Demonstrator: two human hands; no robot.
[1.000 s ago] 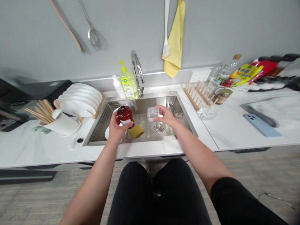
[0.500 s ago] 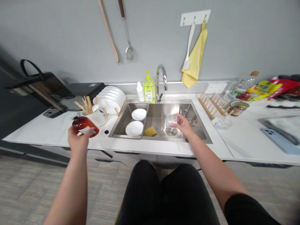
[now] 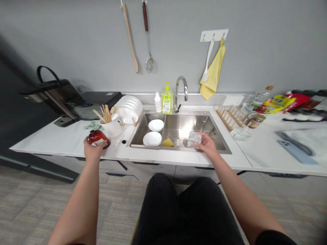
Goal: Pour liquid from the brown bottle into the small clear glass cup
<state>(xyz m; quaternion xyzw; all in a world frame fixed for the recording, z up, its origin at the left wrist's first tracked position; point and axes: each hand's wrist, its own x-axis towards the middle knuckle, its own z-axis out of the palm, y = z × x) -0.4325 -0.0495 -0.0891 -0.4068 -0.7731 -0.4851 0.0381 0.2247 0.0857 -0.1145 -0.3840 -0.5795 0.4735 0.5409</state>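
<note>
Bottle (image 3: 99, 137) at the table (image 3: 68, 139), near the chopstick pot (image 3: 112, 128): my left hand (image 3: 92, 150) wraps it, my right hand (image 3: 207, 144) holds a clear glass (image 3: 194, 137) over the sink (image 3: 178, 120); both want steady, level grips.

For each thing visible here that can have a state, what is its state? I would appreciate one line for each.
Amber bottle: tilted, held in left hand
Clear object: held in right hand, over the sink
Tap: no running water visible
Soap bottle: upright
Plates: standing on edge
Chopsticks: bunched, slanting
Sponge: lying in the sink
Yellow cloth: hanging
Phone: flat, camera side up
</note>
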